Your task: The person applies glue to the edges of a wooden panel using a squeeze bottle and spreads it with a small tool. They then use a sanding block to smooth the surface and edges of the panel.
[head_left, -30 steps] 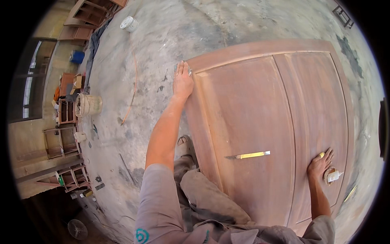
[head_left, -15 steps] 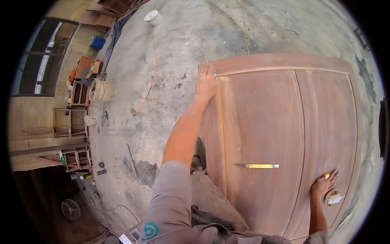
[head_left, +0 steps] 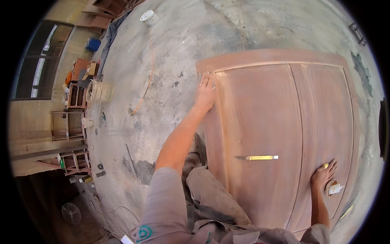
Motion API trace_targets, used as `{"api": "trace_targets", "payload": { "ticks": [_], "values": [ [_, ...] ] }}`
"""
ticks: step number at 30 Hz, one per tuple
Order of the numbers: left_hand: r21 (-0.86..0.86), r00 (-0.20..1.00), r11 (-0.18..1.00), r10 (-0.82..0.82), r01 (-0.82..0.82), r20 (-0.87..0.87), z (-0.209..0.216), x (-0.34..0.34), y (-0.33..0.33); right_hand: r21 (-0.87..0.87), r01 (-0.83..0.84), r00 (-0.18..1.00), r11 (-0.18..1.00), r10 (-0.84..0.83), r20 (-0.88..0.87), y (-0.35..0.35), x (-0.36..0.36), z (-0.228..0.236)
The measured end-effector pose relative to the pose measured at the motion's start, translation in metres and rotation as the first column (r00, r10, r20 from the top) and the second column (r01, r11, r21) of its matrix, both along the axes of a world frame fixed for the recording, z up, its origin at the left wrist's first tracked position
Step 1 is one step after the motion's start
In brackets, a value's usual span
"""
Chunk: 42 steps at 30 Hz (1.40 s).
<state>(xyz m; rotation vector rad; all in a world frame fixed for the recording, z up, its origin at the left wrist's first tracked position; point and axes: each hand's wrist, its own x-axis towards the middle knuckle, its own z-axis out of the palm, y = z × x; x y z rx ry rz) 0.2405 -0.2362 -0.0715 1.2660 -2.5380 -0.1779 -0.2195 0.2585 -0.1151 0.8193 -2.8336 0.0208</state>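
Note:
A large reddish-brown wooden panel door (head_left: 260,110) lies before me. On its left stile, near the far corner, my left hand (head_left: 205,92) presses down with fingers held together. A small pale edge shows by the thumb; whatever is under the palm is hidden. My right hand (head_left: 322,175) rests flat on the right panel, fingers apart, with a small yellow band or piece at one finger. Beside that hand sits a small white nozzled bottle (head_left: 334,189) on a brownish scrap or dish. A narrow-bladed tool with a yellow handle (head_left: 263,157) lies on the middle panel.
A white bucket (head_left: 149,17) and an orange hose (head_left: 151,73) are on the concrete floor (head_left: 126,89). Along the left wall stand a larger dirty bucket (head_left: 98,90), wooden frames (head_left: 75,162) and a blue container (head_left: 92,44). A fan (head_left: 71,213) stands at lower left.
My left hand has slid a little nearer along the stile, away from the far corner. The right hand stays on the panel. The view has shifted slightly, showing more of my leg.

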Motion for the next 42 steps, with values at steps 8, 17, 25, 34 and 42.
{"api": "trace_targets", "payload": {
  "ticks": [8,17,25,34,42],
  "values": [
    [-0.095,0.998,0.996,-0.004,-0.001,-0.062,-0.019,-0.096,-0.031,-0.017,-0.014,0.999,1.0,0.014,0.039,-0.022,0.015,0.026],
    [-0.076,0.908,0.918,-0.397,0.39,-0.135,-0.012,-0.276,-0.016,-0.021,-0.045,0.996,0.999,0.046,0.082,-0.017,0.021,0.033],
    [0.007,0.995,0.996,0.093,-0.093,-0.027,-0.013,-0.121,-0.054,-0.018,-0.043,0.998,0.999,0.043,0.044,-0.021,0.016,0.031],
    [0.001,0.982,0.99,-0.142,0.143,-0.129,-0.015,-0.199,-0.052,-0.029,-0.1,0.995,0.995,0.1,-0.023,-0.01,0.009,0.013],
    [0.045,0.982,0.984,0.174,-0.171,-0.072,-0.003,-0.002,0.003,0.004,-0.099,0.995,0.995,0.099,0.013,-0.017,0.017,0.016]
  ]
}}
